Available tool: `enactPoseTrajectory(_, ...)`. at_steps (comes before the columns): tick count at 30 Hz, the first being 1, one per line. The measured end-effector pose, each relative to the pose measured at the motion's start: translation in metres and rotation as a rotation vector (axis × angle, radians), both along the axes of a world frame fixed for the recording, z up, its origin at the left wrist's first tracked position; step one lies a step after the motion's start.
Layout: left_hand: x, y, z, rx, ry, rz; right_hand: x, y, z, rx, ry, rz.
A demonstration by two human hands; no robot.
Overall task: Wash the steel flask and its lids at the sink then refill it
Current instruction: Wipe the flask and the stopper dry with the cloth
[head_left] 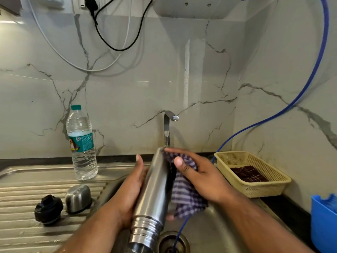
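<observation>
The steel flask [154,194] is tilted over the sink basin [215,232], its open threaded mouth toward me and its base up by the tap. My left hand [130,190] holds the flask's left side, fingers straight along the body. My right hand [198,178] grips a purple checked cloth [184,196] against the flask's right side. On the ribbed steel drainboard [21,205] to the left lie the steel cup lid [78,198] and the black stopper lid [48,209], side by side.
A clear plastic water bottle [82,145] with a teal cap stands on the drainboard's far edge. The tap [168,126] rises behind the flask. A yellow basket [255,187] holding a dark scrub pad stands right; a blue hose [179,232] runs into the drain. A blue container [322,221] sits far right.
</observation>
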State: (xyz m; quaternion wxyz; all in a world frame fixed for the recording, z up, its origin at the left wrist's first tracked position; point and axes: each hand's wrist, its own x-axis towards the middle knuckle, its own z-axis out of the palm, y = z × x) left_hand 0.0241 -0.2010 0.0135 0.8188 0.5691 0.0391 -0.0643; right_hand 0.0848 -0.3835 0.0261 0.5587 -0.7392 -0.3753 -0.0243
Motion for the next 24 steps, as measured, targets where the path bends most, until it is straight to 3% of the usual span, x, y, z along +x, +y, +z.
enactPoseTrajectory(3,0.000,-0.009,-0.003,0.026,0.036,-0.003,0.003,0.001,-0.002,-0.080,-0.069,-0.136)
enactPoseTrajectory(10,0.007,0.008,0.000,-0.267,0.173,0.273,-0.022,0.018,-0.010,-0.189,-0.006,0.297)
enactPoseTrajectory(16,0.011,0.033,0.003,-0.431,0.198,0.486,-0.033,0.011,0.003,-0.213,-0.046,0.348)
enactPoseTrajectory(19,0.015,0.042,0.000,-0.491,0.165,0.545,-0.033,0.007,0.010,-0.004,0.117,0.196)
enactPoseTrajectory(24,0.016,0.039,-0.001,-0.593,0.129,0.589,-0.011,0.010,0.003,0.380,0.639,-0.101)
